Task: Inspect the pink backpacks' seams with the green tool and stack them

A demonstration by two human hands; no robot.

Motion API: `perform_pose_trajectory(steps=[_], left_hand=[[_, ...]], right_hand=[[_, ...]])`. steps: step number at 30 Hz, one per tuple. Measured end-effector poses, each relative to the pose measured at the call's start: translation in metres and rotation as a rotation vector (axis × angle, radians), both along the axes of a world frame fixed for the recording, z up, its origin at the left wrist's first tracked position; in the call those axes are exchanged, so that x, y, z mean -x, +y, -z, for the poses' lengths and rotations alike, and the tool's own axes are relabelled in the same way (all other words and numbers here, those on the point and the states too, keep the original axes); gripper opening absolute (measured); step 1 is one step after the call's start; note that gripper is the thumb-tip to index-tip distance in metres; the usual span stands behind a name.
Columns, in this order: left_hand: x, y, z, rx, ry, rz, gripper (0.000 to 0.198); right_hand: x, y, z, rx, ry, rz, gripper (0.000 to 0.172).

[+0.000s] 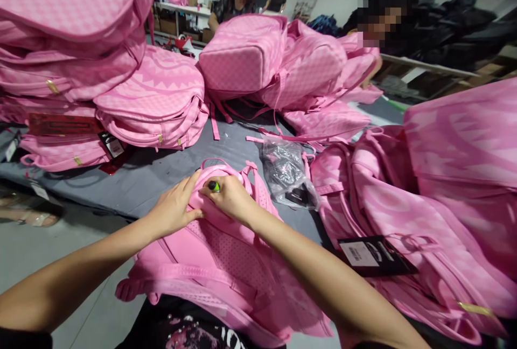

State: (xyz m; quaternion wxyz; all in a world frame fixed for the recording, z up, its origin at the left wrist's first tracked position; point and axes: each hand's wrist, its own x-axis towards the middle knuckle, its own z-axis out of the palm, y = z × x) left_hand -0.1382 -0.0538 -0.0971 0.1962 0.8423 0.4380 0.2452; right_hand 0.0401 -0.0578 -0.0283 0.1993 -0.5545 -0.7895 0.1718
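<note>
One small green-and-black-ended tool (214, 187), its tip hidden, is gripped in the bare right hand (232, 198) at the top of a pink fabric backpack with dotted padding (236, 244); the bare left hand (175, 206) lies there, thumb and fingers apart, whether pinching I can't tell. I'd hold that spot taut and work lightly, clear of the left fingertips. The backpack leans at the edge of the grey-covered table (141, 179), nearer than a crumpled clear plastic bag (283, 168).
</note>
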Motion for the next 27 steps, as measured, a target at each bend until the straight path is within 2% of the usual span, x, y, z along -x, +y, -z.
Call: perform_pose_trajectory(steps=[3,7,9,11,13,15,17,24,27], left_hand=[[0.001,-0.001,-0.001,-0.005,0.009,0.005,0.093],[0.002,-0.002,-0.003,-0.026,0.028,0.014,0.095],[0.001,-0.002,-0.003,-0.033,0.034,0.005,0.095],[0.001,-0.002,-0.003,-0.032,0.030,0.003,0.096],[0.001,-0.001,-0.002,-0.038,0.017,0.013,0.096],[0.001,0.000,0.000,-0.052,0.012,0.019,0.098],[0.000,0.002,0.003,-0.064,0.018,0.007,0.100],[0.000,0.005,0.010,-0.070,0.020,-0.018,0.096],[0.004,0.007,0.014,-0.096,0.021,-0.016,0.091]], right_hand=[[-0.002,0.002,-0.002,0.015,-0.006,0.028,0.021],[-0.028,-0.012,-0.004,0.040,-0.045,0.155,0.013],[-0.040,-0.019,-0.004,0.038,-0.093,0.170,0.012],[-0.045,-0.023,-0.001,-0.011,-0.194,0.100,0.010],[-0.045,-0.023,0.004,-0.077,-0.340,-0.028,0.019],[-0.039,-0.021,0.008,-0.128,-0.478,-0.141,0.024],[-0.031,-0.016,0.012,-0.164,-0.556,-0.211,0.022],[-0.007,-0.004,0.015,-0.223,-0.441,-0.233,0.017],[-0.006,-0.008,0.010,-0.186,-0.508,-0.271,0.022]])
